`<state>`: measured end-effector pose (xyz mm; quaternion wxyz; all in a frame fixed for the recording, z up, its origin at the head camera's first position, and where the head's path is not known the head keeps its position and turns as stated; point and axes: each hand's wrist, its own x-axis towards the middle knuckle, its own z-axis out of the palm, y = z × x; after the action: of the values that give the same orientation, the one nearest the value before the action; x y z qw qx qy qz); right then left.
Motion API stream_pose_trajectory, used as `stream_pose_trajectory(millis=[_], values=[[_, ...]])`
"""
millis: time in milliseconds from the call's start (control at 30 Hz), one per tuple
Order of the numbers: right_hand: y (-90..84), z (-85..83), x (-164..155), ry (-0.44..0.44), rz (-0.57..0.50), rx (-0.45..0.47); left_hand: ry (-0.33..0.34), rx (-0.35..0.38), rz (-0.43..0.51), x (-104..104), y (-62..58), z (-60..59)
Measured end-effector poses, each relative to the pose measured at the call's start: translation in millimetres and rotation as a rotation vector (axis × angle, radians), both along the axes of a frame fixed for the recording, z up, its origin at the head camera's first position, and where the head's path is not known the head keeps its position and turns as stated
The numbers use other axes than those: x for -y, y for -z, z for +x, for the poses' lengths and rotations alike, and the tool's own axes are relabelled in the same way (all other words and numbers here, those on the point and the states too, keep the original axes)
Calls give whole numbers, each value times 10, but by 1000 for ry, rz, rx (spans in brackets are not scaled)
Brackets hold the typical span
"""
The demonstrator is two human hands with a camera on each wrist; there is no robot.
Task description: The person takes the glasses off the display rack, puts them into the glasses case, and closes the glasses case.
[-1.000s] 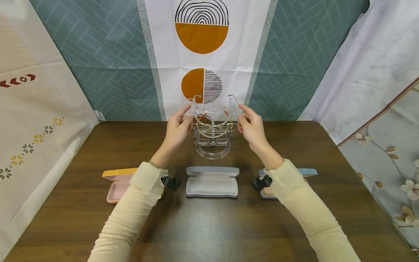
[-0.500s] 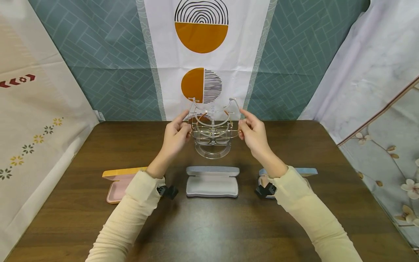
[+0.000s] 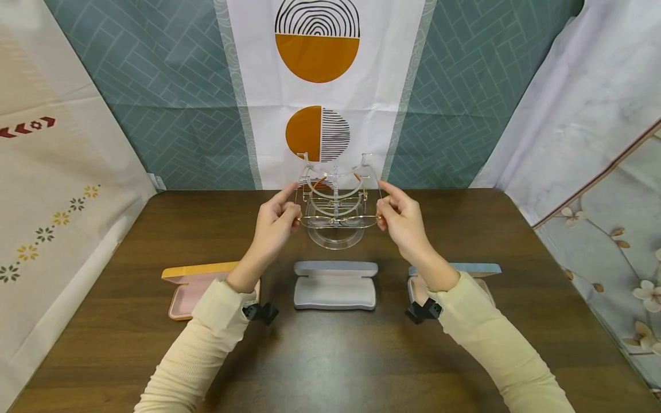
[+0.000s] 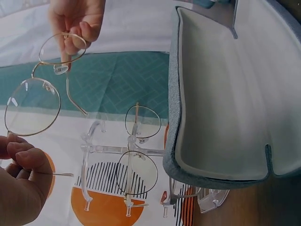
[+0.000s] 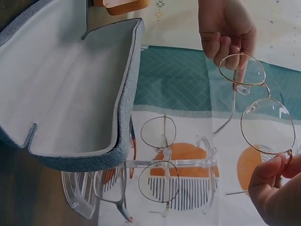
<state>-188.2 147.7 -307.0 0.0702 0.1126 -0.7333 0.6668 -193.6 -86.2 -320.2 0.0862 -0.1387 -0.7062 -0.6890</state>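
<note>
Three cases (image 3: 334, 285); three glasses (image 3: 338, 218); one stand (image 3: 335, 238)

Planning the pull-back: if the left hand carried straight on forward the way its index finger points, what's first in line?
Probably the clear display stand: the left hand pinches the gold-rimmed glasses in front of it, though depth is unclear.

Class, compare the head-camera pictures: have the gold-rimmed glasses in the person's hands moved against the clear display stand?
Yes. The gold-rimmed glasses have come down and toward the person, from the clear display stand's upper tiers to just above its base.

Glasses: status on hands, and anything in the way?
Left hand and right hand pinch gold round glasses at the ends. Held just in front of clear stand. Grey case open below, nothing between.
</note>
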Motion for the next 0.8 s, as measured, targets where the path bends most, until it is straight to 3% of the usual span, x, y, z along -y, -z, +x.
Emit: stream_pose_trajectory(millis=[800], values=[[107,1,19,5,-13,39,6,21,21,6,102,22]])
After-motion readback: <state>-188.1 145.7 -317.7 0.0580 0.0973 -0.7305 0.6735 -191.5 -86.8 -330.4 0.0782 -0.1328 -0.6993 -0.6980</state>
